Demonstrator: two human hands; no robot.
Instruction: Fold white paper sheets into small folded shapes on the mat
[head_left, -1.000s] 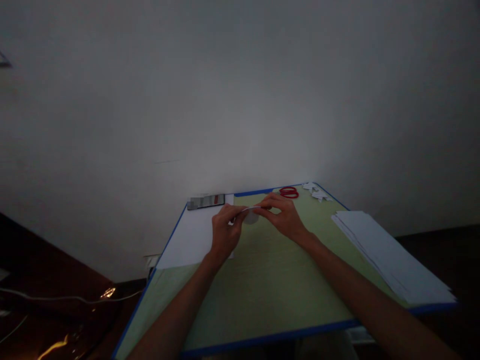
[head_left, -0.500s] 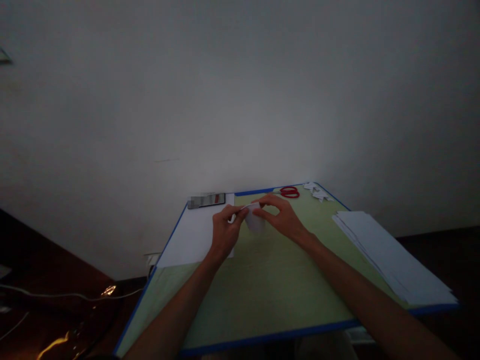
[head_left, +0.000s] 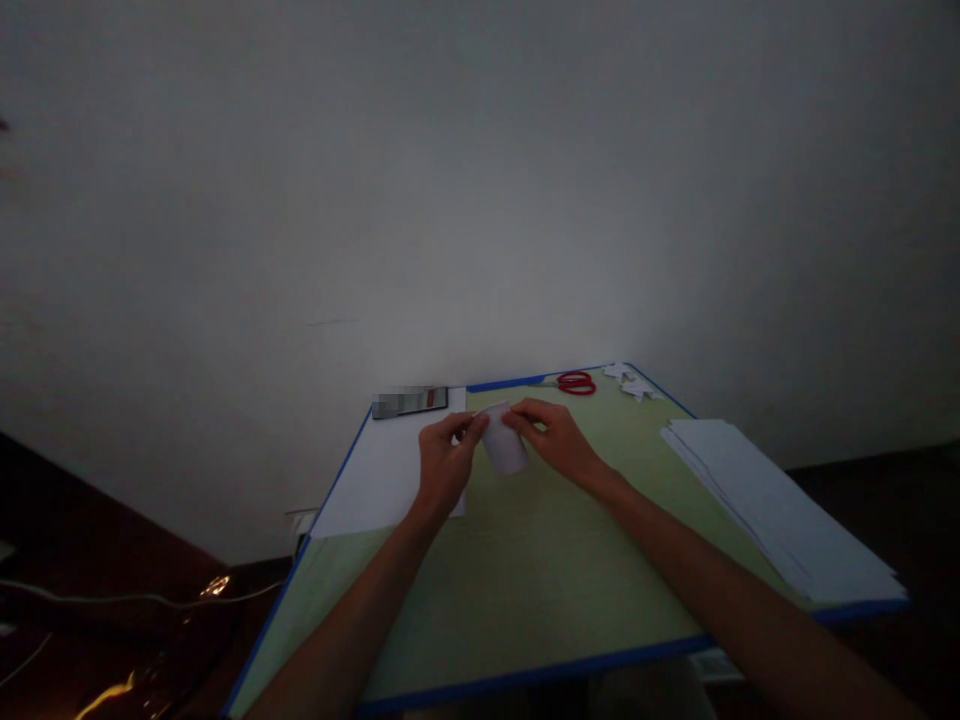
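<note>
A small piece of white paper [head_left: 505,448] is held up above the middle of the table, its lower end hanging toward me. My left hand [head_left: 445,455] pinches its upper left edge between thumb and fingers. On the other side, my right hand [head_left: 555,437] grips the upper right edge, thumb and fingertips closed on it. The paper's top edge looks folded or curled over; the exact fold is too small to make out.
The green table [head_left: 555,580] has a blue edge and stands against a wall. A phone [head_left: 427,399] lies on a white sheet [head_left: 367,480] at left. Red-handled scissors [head_left: 576,384] and folded paper pieces [head_left: 636,387] sit at the back; a paper stack [head_left: 780,510] lies at right.
My right hand's fingers have closed in on the paper's upper right edge. The paper has turned so that more of its face shows.
</note>
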